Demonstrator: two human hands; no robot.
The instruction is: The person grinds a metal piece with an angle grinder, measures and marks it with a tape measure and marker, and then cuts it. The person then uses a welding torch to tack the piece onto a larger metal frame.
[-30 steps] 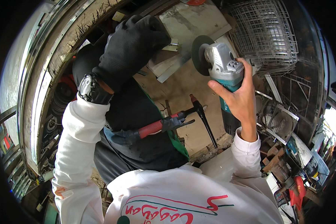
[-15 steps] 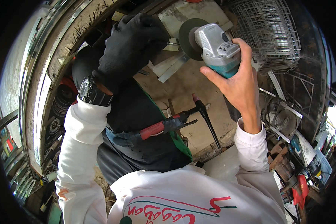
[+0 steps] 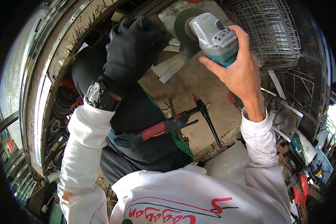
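Note:
My left hand [image 3: 136,46], in a black glove, is closed with its knuckles up. A thin metal rod [image 3: 174,44] sticks out of it to the right, its end at the edge of the grinding disc; whether they touch I cannot tell. My bare right hand [image 3: 237,71] grips an angle grinder [image 3: 216,37] with a grey head and teal body, thumb on one side and fingers around the other. Its dark greenish disc [image 3: 183,28] faces my left hand. Across my lap lies a welding torch [image 3: 153,131] with a red grip and a black head.
Rolled wire mesh [image 3: 267,33] stands beyond the grinder at the right. Flat metal pieces [image 3: 171,69] lie below the disc. A fan-like round guard [image 3: 287,117] and assorted tools sit at the right. At the left runs a curved-looking bench edge [image 3: 50,80].
The grinder and my right hand have shifted slightly up and left. My left wrist has moved a little to the right, and the rod remains beside the disc.

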